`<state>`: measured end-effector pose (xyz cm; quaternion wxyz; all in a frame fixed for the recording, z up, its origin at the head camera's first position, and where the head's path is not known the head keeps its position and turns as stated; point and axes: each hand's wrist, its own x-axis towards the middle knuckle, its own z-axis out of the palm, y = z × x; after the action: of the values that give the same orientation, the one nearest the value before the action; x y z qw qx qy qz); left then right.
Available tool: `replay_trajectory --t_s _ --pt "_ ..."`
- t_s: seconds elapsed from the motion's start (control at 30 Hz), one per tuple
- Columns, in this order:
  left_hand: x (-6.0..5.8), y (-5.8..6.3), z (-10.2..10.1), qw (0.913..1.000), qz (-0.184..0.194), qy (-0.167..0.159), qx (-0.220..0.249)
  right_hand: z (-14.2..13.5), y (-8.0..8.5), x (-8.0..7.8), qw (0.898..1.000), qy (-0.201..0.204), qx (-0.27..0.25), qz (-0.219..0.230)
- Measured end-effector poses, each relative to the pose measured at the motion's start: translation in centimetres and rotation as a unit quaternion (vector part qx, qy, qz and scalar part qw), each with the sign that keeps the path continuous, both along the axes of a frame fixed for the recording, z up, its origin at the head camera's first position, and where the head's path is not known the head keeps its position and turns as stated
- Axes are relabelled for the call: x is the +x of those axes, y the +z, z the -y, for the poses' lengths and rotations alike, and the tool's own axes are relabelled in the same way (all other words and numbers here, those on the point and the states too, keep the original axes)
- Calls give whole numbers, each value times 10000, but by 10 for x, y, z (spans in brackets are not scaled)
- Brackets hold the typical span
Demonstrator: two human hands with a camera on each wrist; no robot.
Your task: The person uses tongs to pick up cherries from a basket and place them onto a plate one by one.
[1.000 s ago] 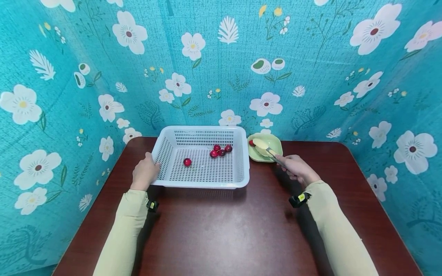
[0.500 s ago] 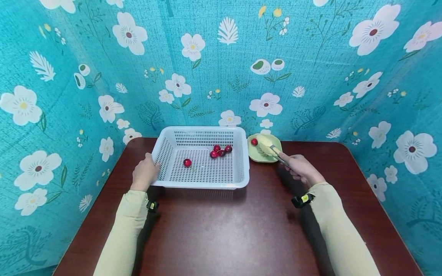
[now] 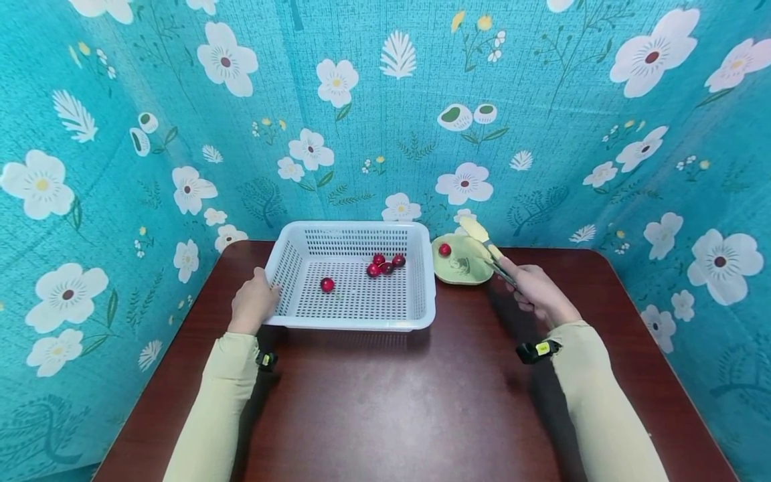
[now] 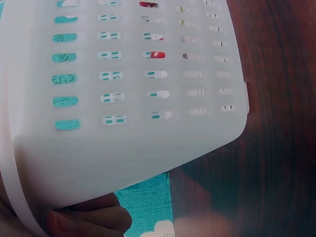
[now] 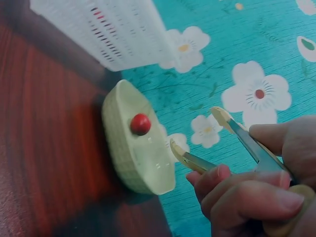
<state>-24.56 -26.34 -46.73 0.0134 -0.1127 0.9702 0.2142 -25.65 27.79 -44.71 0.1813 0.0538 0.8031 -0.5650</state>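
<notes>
A white perforated basket [image 3: 349, 321] stands at the back of the table with several red cherries [image 3: 373, 270] inside. My left hand [image 3: 254, 301] grips its left rim, fingers curled under the edge in the left wrist view. Right of the basket sits a pale green dish [image 3: 460, 278], holding one cherry [image 5: 140, 124] near its left side. My right hand [image 3: 539, 291] holds tongs [image 5: 247, 140] with cream tips and metal arms. Their tips stand apart with nothing between them, just above the dish's right side.
The dark brown table [image 3: 397, 402] extends in front of the basket. A turquoise flowered cloth [image 3: 361, 134] hangs right behind the basket and dish and along both sides.
The tongs have drawn back to the right and up from the cherry in the dish, and their tips have spread. The left hand and basket have stayed put.
</notes>
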Motion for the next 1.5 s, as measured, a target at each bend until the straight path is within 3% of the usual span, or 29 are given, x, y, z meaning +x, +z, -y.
replay_trajectory --t_s 0.73,1.23,1.5 --pt "1 0 0 10000 -38 5 -2 41 47 20 9953 802 -467 -284" --pt "-2 0 -1 10000 -39 -16 2 67 41 21 9926 1134 -398 187" --pt "-1 -1 0 10000 -35 -11 -48 80 46 16 9897 1387 24 359"
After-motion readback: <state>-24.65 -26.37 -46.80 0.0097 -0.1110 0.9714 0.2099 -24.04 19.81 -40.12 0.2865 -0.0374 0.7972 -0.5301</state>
